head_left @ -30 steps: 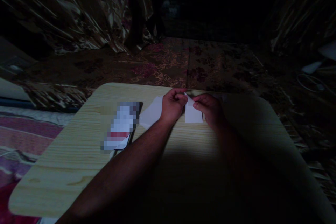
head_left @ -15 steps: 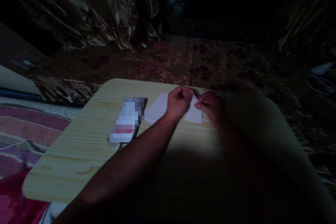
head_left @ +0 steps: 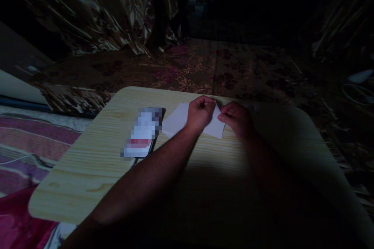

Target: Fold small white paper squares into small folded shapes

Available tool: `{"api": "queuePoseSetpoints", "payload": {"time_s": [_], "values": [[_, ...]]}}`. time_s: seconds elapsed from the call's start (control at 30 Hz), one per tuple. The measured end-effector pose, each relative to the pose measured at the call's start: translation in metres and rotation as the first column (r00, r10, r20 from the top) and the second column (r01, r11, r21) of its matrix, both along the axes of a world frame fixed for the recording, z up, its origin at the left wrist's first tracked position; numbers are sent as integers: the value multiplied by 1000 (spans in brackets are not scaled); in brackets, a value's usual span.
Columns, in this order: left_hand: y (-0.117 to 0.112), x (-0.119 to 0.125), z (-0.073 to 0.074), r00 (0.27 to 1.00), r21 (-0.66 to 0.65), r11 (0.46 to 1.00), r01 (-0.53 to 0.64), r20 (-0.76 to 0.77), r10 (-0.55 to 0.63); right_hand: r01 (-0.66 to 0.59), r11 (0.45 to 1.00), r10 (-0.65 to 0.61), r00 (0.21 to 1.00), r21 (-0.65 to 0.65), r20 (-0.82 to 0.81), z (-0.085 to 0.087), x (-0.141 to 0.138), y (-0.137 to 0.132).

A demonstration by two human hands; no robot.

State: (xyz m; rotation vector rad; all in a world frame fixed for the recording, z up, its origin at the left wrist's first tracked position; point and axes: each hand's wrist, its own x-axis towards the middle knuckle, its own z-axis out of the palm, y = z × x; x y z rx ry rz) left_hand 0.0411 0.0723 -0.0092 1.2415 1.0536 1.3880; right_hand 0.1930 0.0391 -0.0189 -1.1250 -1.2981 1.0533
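A small white sheet of paper is pinched at its upper part between my two hands, close above the table. My left hand is closed with thumb and fingertips on the paper's top corner. My right hand grips the paper's right edge between thumb and forefinger. Beside my left wrist, more white paper lies on the table, partly hidden behind that hand. The fingertips are dim, so the exact fold of the paper cannot be made out.
The light wood table has rounded corners. A phone-like device, blurred out, lies left of the paper. Striped bedding is at the left. A patterned cloth-covered ledge and curtains stand behind; a white cable lies at the right.
The lower end of the held paper has swung slightly to the left and tilted. Both hands keep nearly the same place and grip; the whole view has shifted a little.
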Motion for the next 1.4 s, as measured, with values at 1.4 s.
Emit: {"api": "queuePoseSetpoints", "payload": {"time_s": [1.4], "values": [[-5,4,-2,960,24,960,278,21,-279,197,980,-201,956,-39,-216,-5,3,8]]}}
